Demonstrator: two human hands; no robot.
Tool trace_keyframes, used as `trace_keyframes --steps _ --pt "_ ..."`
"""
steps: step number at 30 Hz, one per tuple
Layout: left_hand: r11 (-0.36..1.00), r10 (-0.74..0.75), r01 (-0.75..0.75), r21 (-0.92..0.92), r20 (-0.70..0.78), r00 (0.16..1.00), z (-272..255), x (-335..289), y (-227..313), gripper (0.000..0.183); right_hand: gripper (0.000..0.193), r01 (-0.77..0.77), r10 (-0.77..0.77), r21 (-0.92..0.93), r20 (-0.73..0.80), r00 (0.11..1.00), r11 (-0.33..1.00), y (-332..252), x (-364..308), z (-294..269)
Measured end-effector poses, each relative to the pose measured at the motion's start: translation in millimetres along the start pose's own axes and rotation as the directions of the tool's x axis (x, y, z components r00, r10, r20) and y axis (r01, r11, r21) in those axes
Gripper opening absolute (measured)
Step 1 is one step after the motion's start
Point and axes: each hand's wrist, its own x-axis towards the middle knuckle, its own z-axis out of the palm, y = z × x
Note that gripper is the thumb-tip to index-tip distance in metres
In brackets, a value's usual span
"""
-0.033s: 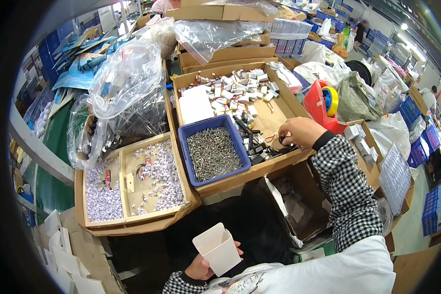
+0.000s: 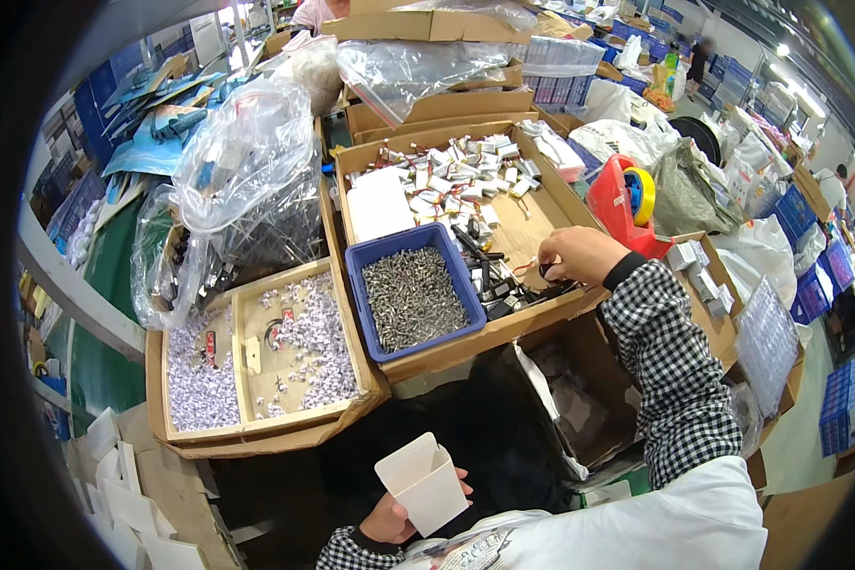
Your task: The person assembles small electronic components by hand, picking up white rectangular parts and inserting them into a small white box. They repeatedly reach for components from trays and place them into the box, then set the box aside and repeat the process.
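My left hand (image 2: 388,522) is closed around a small white cardboard box (image 2: 429,489), its top flap up, held low in front of me. Over the right front corner of a shallow cardboard tray (image 2: 534,239), my right hand (image 2: 581,256) pinches a small black part (image 2: 545,271) whose kind is mostly hidden by the fingers. Beneath and beside these fingers lie several black parts (image 2: 500,285). Farther back in the tray are many silver-white, battery-like pouches with thin wires (image 2: 446,176). A blue plastic bin (image 2: 356,285) full of small metal screws or pins sits at the tray's front left.
To the left stands a divided wooden tray (image 2: 247,356) of small pale-purple pieces. Clear plastic bags (image 2: 247,157) are heaped behind it. A red tape dispenser (image 2: 610,201) is right of the cardboard tray. Below my right forearm is an open carton (image 2: 589,380). Flat white boxes (image 2: 128,503) lie lower left.
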Motion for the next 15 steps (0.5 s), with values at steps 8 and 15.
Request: trace_keyframes --steps 8,15 --pt "1.000 0.009 -0.010 -0.027 -0.032 0.999 1 -2 -2 0.110 0.031 0.002 0.030 0.224 -0.140 0.990 0.975 -9 -1 -12" --pt "1.000 0.000 0.000 -0.013 -0.039 0.999 -3 -2 -5 0.109 0.030 0.029 0.056 0.350 -0.230 0.972 0.936 -23 19 -3"
